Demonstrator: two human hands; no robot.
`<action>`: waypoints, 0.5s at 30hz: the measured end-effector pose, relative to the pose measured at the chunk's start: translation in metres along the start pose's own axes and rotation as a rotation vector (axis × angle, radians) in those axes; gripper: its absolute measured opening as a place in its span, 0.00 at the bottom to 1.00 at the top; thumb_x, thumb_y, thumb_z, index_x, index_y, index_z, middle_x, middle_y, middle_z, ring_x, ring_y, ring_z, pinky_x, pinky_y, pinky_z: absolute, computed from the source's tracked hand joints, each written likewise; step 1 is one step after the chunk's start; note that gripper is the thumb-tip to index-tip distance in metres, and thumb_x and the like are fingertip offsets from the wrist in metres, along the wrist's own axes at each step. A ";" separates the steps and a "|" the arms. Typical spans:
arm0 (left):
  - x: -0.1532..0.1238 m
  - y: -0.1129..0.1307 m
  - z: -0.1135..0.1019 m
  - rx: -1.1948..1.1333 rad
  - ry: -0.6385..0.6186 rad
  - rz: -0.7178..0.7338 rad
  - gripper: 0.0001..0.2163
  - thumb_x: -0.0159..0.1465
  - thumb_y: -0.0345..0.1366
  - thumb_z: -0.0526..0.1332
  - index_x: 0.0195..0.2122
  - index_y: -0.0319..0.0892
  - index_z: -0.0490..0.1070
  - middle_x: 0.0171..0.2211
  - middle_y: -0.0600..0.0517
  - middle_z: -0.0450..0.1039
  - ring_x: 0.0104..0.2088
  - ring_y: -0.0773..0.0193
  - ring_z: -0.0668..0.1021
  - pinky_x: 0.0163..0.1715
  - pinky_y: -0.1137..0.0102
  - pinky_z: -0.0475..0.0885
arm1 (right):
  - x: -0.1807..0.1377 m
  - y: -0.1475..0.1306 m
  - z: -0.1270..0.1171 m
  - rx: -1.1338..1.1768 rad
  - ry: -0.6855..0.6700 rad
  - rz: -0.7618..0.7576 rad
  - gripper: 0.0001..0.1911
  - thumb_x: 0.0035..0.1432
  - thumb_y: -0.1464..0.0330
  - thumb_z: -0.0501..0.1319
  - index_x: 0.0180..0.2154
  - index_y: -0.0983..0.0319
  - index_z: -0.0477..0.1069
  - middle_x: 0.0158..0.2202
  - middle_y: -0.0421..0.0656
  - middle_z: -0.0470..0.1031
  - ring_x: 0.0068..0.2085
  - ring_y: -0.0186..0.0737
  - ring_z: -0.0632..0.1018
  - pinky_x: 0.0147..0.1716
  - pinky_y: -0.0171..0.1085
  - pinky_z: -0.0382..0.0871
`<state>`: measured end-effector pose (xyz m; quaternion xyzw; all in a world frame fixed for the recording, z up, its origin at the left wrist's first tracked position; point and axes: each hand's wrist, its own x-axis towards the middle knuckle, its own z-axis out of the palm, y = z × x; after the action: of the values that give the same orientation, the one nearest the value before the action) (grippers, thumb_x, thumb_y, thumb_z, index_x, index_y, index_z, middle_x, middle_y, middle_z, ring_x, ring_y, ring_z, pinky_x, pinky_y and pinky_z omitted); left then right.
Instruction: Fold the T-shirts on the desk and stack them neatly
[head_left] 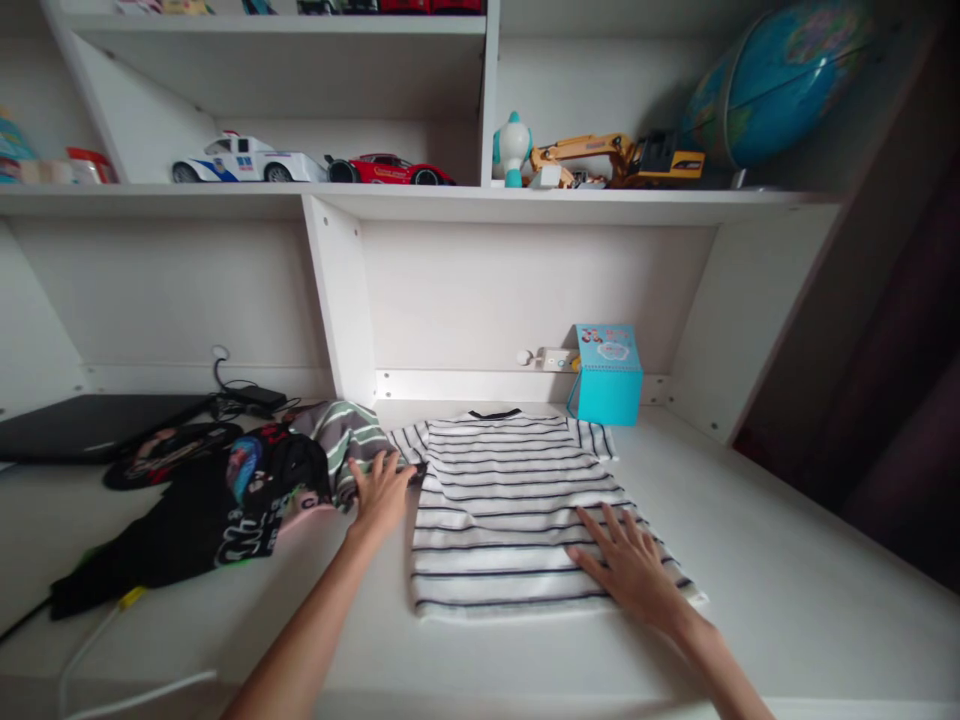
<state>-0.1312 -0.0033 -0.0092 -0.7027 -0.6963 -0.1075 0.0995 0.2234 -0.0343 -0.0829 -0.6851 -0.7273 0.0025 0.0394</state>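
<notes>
A white T-shirt with dark stripes (510, 500) lies spread on the white desk, its collar toward the back and both short sleeves out to the sides. My right hand (626, 560) rests flat on the shirt's lower right part with fingers spread. To the left of the shirt is my left hand (380, 490), fingers apart, over the edge of a grey and green striped garment (337, 435). Whether those fingertips press on the cloth I cannot tell. Beside that garment lies a heap of dark printed clothes (202, 510).
A black laptop (90, 425), a power adapter (259, 397) and cables stand at the back left. A blue desk calendar (609, 390) is behind the shirt's right sleeve. Overhead, a shelf (420, 205) carries toy cars, a toy excavator (622, 158) and a globe (776, 85).
</notes>
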 end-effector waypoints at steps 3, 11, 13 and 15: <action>0.016 -0.006 -0.001 0.010 0.027 -0.057 0.16 0.57 0.24 0.50 0.38 0.48 0.73 0.44 0.50 0.68 0.46 0.52 0.67 0.49 0.49 0.54 | 0.001 0.002 0.008 0.036 0.058 0.001 0.35 0.56 0.45 0.44 0.61 0.51 0.48 0.64 0.47 0.46 0.63 0.58 0.45 0.57 0.56 0.47; -0.012 -0.071 -0.057 -0.011 0.138 -0.195 0.13 0.55 0.26 0.51 0.22 0.45 0.73 0.42 0.48 0.68 0.44 0.51 0.68 0.41 0.59 0.63 | 0.000 0.008 0.012 0.091 0.064 -0.011 0.38 0.54 0.41 0.41 0.61 0.50 0.48 0.65 0.46 0.44 0.63 0.57 0.42 0.58 0.56 0.45; -0.029 -0.072 -0.054 -0.037 -0.115 -0.180 0.14 0.53 0.23 0.50 0.23 0.44 0.73 0.38 0.48 0.70 0.44 0.50 0.69 0.44 0.52 0.60 | -0.001 0.005 0.006 0.105 0.025 0.001 0.40 0.52 0.39 0.42 0.62 0.50 0.46 0.65 0.47 0.42 0.63 0.57 0.41 0.58 0.56 0.43; -0.044 -0.059 -0.049 -0.050 -0.267 -0.114 0.15 0.52 0.22 0.50 0.28 0.45 0.74 0.39 0.48 0.71 0.47 0.49 0.69 0.47 0.47 0.57 | -0.001 0.006 -0.002 0.138 -0.058 -0.010 0.44 0.49 0.38 0.43 0.62 0.50 0.45 0.66 0.46 0.39 0.63 0.57 0.38 0.58 0.56 0.40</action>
<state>-0.1916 -0.0587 0.0243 -0.6723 -0.7392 -0.0356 -0.0177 0.2297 -0.0349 -0.0814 -0.6766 -0.7298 0.0723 0.0657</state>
